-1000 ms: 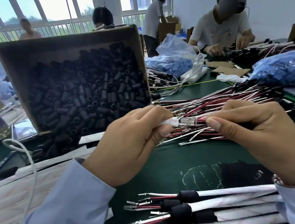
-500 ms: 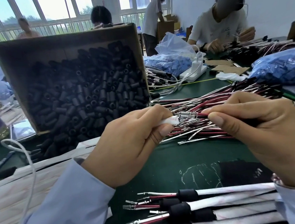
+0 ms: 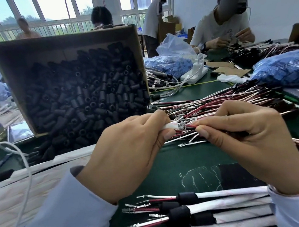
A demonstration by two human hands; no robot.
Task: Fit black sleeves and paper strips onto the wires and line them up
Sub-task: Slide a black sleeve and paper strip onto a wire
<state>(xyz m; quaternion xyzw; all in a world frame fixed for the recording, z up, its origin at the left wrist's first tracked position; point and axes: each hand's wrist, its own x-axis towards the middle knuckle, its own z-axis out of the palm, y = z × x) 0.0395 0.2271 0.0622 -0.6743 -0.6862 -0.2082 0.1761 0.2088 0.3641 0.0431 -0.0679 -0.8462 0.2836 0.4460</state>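
Currently the step in hand appears to be feeding the wires (image 3: 190, 126) into the paper strip (image 3: 169, 127): hold the metal terminals (image 3: 181, 126) bunched and in line with the strip's open end, and advance them in short pushes so that none snags or folds the paper edge. Above the green table (image 3: 170, 167) the left hand (image 3: 129, 153) pinches the strip end between thumb and forefinger. Facing it, the right hand (image 3: 246, 139) pinches the wires just behind the terminals, and the two hands nearly meet. Loose black sleeves (image 3: 87, 102) fill the tilted carton (image 3: 24, 53) behind, and finished assemblies (image 3: 213, 207) lie in a row nearest the person.
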